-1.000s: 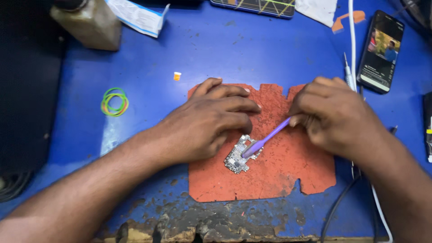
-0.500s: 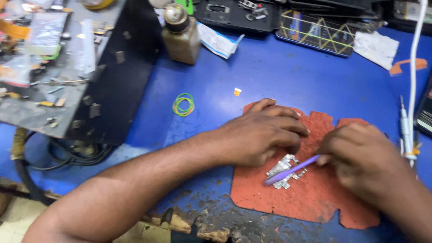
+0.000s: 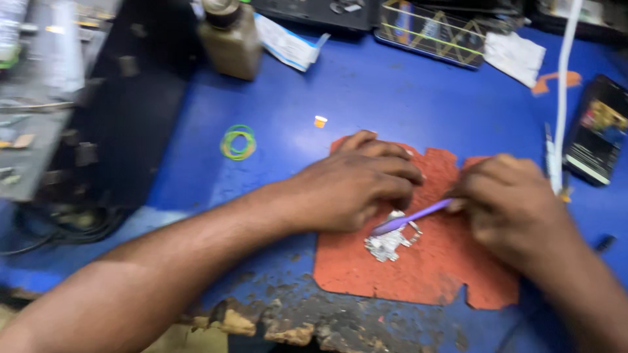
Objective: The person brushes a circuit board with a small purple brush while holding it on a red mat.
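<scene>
The right hand (image 3: 510, 202) is pinching a thin purple stick (image 3: 412, 216). The left hand (image 3: 353, 183) is pressing down a small shiny metal board (image 3: 389, 242) on the rough orange mat (image 3: 432, 268).

Work mat (image 3: 432, 274) on desk (image 3: 392, 91), near its front edge. On mat: small circuit board (image 3: 390, 243), between left hand (image 3: 353, 186) and right hand (image 3: 507, 202). Left of mat: rubber bands (image 3: 238, 142). Behind: bottle (image 3: 230, 39), wire basket (image 3: 432, 29). Far right: phone (image 3: 598, 131).

Both forearms are bare — no sleeves, watch or rings — on left hand (image 3: 356, 189) or right hand (image 3: 517, 206).
</scene>
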